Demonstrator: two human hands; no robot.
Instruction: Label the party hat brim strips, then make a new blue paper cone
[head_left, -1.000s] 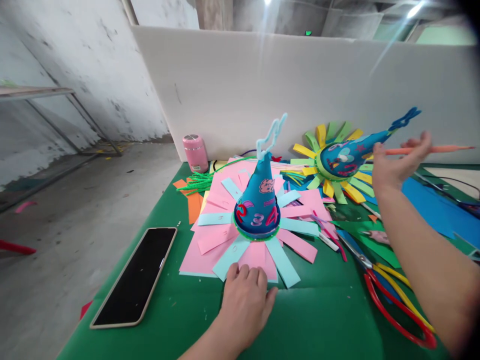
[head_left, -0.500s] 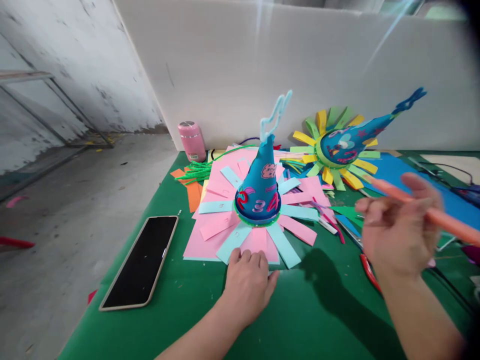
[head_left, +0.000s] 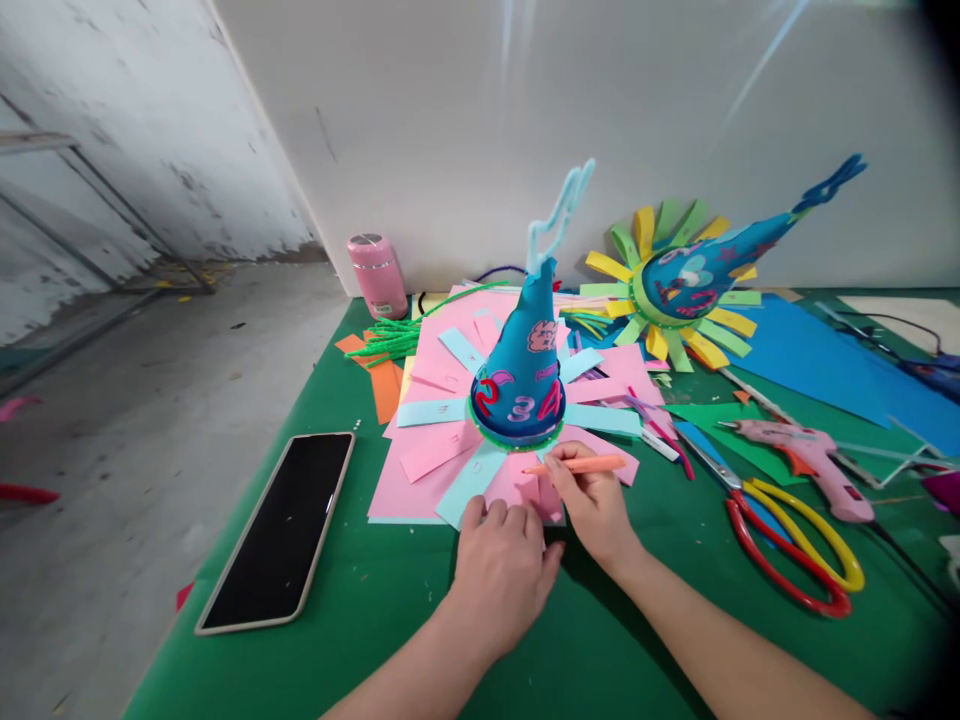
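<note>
A blue cone hat (head_left: 517, 370) stands upright, with raised numbers on its side, a pale blue pipe-cleaner shape (head_left: 555, 225) on top, and pink and light-blue paper strips spread round its base. My left hand (head_left: 501, 565) lies palm down at the near edge, its fingertips pressing a pink strip (head_left: 517, 487) and its thumb apart. Held in my right hand (head_left: 600, 510) is an orange marker pen (head_left: 596, 464), lying nearly level. The pen's tip is at the pink strip; I cannot tell whether it touches. Several other strips carry small written marks.
To the right lie scissors (head_left: 784, 545) with red and yellow handles and a pink glue gun (head_left: 806, 450). A phone (head_left: 281, 530) is on the left. Behind are green pipe cleaners (head_left: 394, 338), a pink flask (head_left: 377, 275) and a second blue cone hat (head_left: 701, 275).
My right hand has come left and down with the orange marker pen, from above the table's right side to the pink strip. My left hand has stayed in place.
</note>
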